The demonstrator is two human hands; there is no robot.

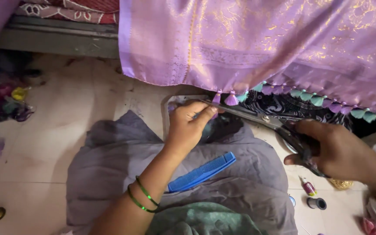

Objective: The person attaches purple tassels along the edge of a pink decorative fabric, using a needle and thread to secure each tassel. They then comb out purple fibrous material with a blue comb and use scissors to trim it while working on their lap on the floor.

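Pale tiled floor [53,143] below, grey cloth [122,156] spread across the lap; lilac saree with gold motifs [283,48] hangs down from above, its lower hem edged with purple and teal tassels [314,99]. One purple tassel [216,98] at the hem's left end is the thing in hand; left hand [187,128] sits just under it, thumb and forefinger pinched together there. Scissors [257,116] lie long-axis left to right, tips at the pinch, rising slightly leftward; right hand [334,150] closed round the handles, well to the right. Left hand is the nearer. Blue comb [202,172] rests on the cloth; small bottle [308,187] and spool [316,203] lie on the floor at right.
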